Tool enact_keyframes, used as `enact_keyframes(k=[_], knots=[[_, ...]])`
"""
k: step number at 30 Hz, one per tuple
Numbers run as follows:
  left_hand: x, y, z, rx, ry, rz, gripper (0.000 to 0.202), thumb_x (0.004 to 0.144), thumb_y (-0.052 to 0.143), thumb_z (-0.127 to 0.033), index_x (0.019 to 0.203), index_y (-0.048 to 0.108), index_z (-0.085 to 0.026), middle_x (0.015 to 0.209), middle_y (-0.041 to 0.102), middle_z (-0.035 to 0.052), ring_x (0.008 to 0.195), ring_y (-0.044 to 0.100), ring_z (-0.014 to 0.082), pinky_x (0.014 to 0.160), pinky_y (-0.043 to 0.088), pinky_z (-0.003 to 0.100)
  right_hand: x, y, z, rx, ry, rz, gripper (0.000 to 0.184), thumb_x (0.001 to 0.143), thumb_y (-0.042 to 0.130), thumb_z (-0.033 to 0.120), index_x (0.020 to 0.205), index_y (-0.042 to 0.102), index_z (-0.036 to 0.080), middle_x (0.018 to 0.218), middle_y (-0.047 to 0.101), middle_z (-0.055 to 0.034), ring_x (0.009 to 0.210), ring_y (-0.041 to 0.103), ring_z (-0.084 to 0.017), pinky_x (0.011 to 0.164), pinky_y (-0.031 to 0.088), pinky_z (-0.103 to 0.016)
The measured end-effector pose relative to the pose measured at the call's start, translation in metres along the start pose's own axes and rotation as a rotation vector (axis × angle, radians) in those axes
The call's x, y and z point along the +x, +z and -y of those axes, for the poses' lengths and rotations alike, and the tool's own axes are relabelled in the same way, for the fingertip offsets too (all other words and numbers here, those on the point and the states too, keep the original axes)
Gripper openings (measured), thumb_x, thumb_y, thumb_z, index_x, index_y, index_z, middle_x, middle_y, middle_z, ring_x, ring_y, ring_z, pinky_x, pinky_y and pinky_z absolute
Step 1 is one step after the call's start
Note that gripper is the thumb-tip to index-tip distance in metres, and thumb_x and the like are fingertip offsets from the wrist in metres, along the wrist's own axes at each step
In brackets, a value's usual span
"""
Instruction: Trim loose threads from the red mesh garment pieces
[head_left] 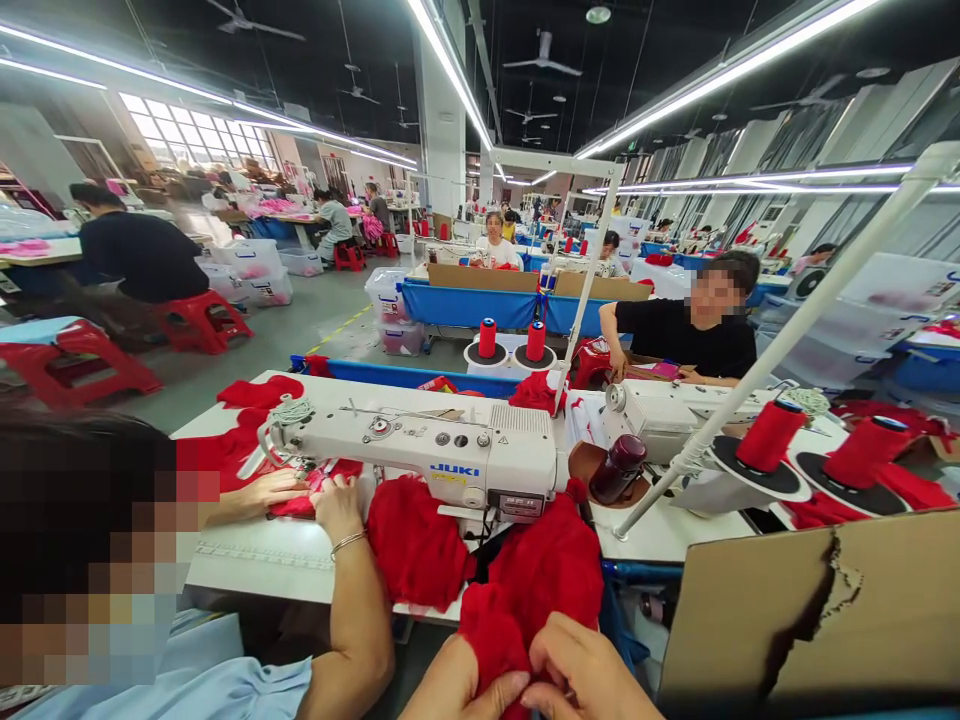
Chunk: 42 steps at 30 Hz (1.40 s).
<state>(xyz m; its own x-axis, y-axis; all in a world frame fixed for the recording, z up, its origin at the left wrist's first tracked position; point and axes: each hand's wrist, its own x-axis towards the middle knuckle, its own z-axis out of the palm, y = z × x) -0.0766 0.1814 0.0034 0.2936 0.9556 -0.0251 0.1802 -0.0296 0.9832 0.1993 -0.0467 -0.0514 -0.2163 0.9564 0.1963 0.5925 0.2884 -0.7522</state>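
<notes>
At the bottom edge, my left hand (454,682) and my right hand (589,672) are close together on a red fabric piece (496,640). The thumb of my left hand presses on the cloth, and part of that hand is hidden by it. My right hand pinches the cloth with bent fingers. Just beyond lies a larger heap of red fabric (551,560), against the front of a white JUKI sewing machine (427,440). Another red fabric bundle (414,545) hangs over the table edge to the left of it.
A co-worker's hands (337,505) guide red cloth at the machine's needle end on the left. A torn cardboard sheet (810,610) stands close on the right. Beyond are a white pole (780,350), red thread cones (771,437), a dark red bottle (621,468) and another co-worker (675,335).
</notes>
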Motion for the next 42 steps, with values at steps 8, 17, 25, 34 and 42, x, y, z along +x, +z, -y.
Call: enact_keyframes(k=[8, 17, 25, 34, 42], knots=[[-0.045, 0.054, -0.009, 0.060, -0.006, 0.119, 0.032, 0.086, 0.058, -0.049, 0.071, 0.061, -0.021, 0.065, 0.057, -0.0016, 0.065, 0.053, 0.0159, 0.062, 0.042, 0.028, 0.000, 0.002, 0.013, 0.148, -0.104, -0.178, 0.042, 0.097, 0.034, 0.056, 0.075, 0.044, 0.022, 0.074, 0.052, -0.0015, 0.062, 0.051, -0.014, 0.055, 0.041, -0.023], [-0.152, 0.130, 0.012, 0.095, -0.116, 0.906, 0.030, 0.072, 0.072, -0.043, 0.057, 0.059, -0.020, 0.053, 0.050, -0.0046, 0.058, 0.044, 0.0131, 0.056, 0.037, 0.023, -0.029, 0.019, 0.025, -0.136, -0.394, 0.039, 0.042, 0.104, 0.027, 0.032, 0.067, 0.047, 0.023, 0.050, 0.047, 0.0030, 0.043, 0.034, -0.013, 0.042, 0.026, -0.027], [-0.140, 0.115, 0.007, -0.399, -0.439, 0.438, 0.039, 0.064, 0.079, -0.050, 0.070, 0.062, -0.015, 0.066, 0.059, -0.0014, 0.062, 0.049, 0.0121, 0.063, 0.040, 0.024, -0.004, -0.032, 0.008, -0.129, -0.001, -0.019, 0.028, 0.100, 0.034, 0.025, 0.076, 0.048, 0.023, 0.058, 0.049, 0.0040, 0.049, 0.045, -0.012, 0.046, 0.038, -0.022], [-0.136, 0.136, -0.006, -0.449, -0.253, 0.315, 0.028, 0.074, 0.073, -0.041, 0.075, 0.064, -0.014, 0.071, 0.058, 0.0002, 0.068, 0.050, 0.0129, 0.066, 0.041, 0.024, 0.019, -0.027, 0.033, 0.134, 0.032, -0.188, 0.015, 0.093, 0.054, 0.030, 0.098, 0.066, 0.022, 0.094, 0.068, -0.0062, 0.077, 0.063, -0.017, 0.068, 0.051, -0.027], [-0.137, 0.132, -0.022, -0.277, -0.166, 0.332, 0.017, 0.079, 0.067, -0.034, 0.076, 0.067, -0.017, 0.065, 0.059, -0.0006, 0.062, 0.051, 0.0144, 0.059, 0.043, 0.024, 0.022, -0.034, 0.037, 0.009, -0.032, -0.104, 0.015, 0.090, 0.060, 0.030, 0.101, 0.066, 0.023, 0.080, 0.064, -0.0025, 0.052, 0.052, -0.012, 0.048, 0.044, -0.023]])
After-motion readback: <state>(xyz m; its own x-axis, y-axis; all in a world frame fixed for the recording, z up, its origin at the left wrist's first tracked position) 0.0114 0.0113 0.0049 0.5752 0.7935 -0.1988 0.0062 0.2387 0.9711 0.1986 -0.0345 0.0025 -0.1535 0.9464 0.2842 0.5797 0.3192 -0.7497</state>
